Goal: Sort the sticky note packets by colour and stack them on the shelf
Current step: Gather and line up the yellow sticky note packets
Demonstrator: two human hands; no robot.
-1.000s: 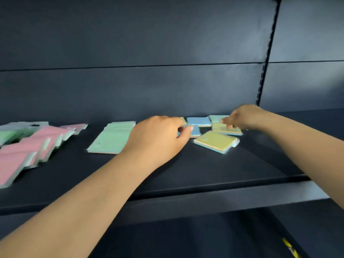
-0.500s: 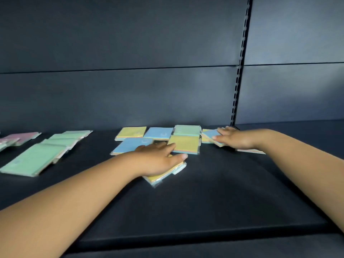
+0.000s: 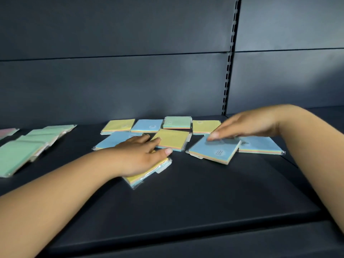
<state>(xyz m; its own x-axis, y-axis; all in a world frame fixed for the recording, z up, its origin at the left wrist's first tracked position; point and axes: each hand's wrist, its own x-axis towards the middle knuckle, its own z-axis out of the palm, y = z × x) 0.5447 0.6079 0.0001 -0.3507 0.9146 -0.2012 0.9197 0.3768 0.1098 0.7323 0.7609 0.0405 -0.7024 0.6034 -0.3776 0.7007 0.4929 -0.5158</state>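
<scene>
Sticky note packets lay scattered across the dark shelf [image 3: 186,198], none of them in any bin or box; the shelf board itself was the only thing bearing them. Nearest the camera, a yellow-topped packet [image 3: 149,174] sat under the left hand [image 3: 138,157], whose palm rested flat on it with the fingers stretched forward and the thumb out to the side. Its fingertips reached onto a second yellow packet [image 3: 173,139] just behind. To the right, the right hand [image 3: 245,125] was spread with straight fingers, a fingertip pressing on a tilted blue packet [image 3: 214,148], which overlapped the edge of another blue packet [image 3: 260,145] beside it. Left of the left hand, a blue packet [image 3: 115,139] showed partly from behind the wrist. Further back ran a row: a yellow packet [image 3: 118,125], a blue one [image 3: 147,125], a green one [image 3: 177,122] and a yellow one [image 3: 204,125] partly hidden by the right hand. Well apart at the far left, green packets [image 3: 28,148] lay overlapped in a line, with a pink edge [image 3: 7,131] behind them. The back panel [image 3: 130,81] stood dark behind everything.
</scene>
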